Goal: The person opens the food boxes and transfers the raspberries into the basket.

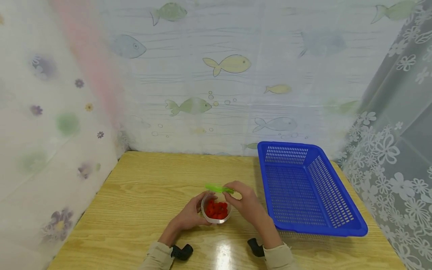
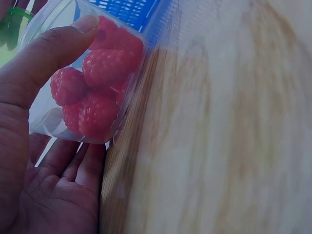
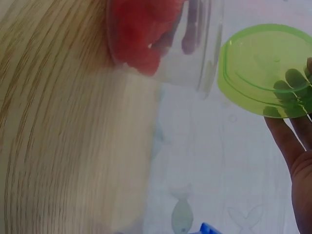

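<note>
A clear plastic tub [image 1: 216, 221] stands on the wooden table with several red raspberries [image 1: 216, 210] inside. My left hand [image 1: 192, 213] grips the tub from the left; in the left wrist view its thumb [image 2: 53, 51] lies over the near wall and the fingers reach round the bottom. Above the tub's far rim, my right hand [image 1: 246, 200] pinches a translucent green lid [image 1: 216, 188]. The right wrist view shows the round lid [image 3: 265, 63] tilted just beside the tub's mouth, with fingers seen through it. The tub's top is uncovered.
A blue perforated plastic basket [image 1: 293, 195] sits on the right side of the table [image 1: 152, 176], close to my right forearm. Behind the table hangs a curtain [image 1: 233, 86] printed with fish. Black bands [image 1: 182, 252] are on both wrists.
</note>
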Demonstrator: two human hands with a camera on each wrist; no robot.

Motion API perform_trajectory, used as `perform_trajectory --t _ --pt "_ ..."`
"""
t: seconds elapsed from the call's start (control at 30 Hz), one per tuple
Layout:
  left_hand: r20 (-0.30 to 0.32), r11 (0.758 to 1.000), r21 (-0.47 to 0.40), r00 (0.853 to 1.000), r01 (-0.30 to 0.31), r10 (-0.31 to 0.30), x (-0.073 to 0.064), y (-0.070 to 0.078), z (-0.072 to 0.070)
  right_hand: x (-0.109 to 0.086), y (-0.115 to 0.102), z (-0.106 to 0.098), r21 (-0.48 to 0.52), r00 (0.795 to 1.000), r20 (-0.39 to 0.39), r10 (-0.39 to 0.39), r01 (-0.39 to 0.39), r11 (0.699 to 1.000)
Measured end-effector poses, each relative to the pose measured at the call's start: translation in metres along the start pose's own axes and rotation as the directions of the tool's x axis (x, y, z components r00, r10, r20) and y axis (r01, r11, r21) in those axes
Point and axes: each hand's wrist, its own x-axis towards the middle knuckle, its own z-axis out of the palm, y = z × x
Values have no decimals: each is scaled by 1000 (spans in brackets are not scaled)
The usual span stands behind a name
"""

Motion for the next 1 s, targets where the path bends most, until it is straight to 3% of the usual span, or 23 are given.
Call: perform_trajectory --t 0.17,0.43,0.6,0.87,1.0 --pt "-3 1000 4 1000 -4 4 0 0 0 3 -1 5 115 987 -92 135 -125 986" --pt "-7 1000 11 1000 2 -2 0 0 -2 20 -2 12 331 923 -174 343 -273 903" --pt "-6 1000 -12 1000 6 -6 -1 1 -2 34 0 15 446 903 -183 389 -276 851" --pt "-13 1000 -15 1000 14 -14 -2 1 -2 42 9 19 495 868 -195 457 -316 809" --pt "-17 1000 -14 1000 24 -24 -2 1 -1 41 16 20 554 846 -202 493 -317 770"
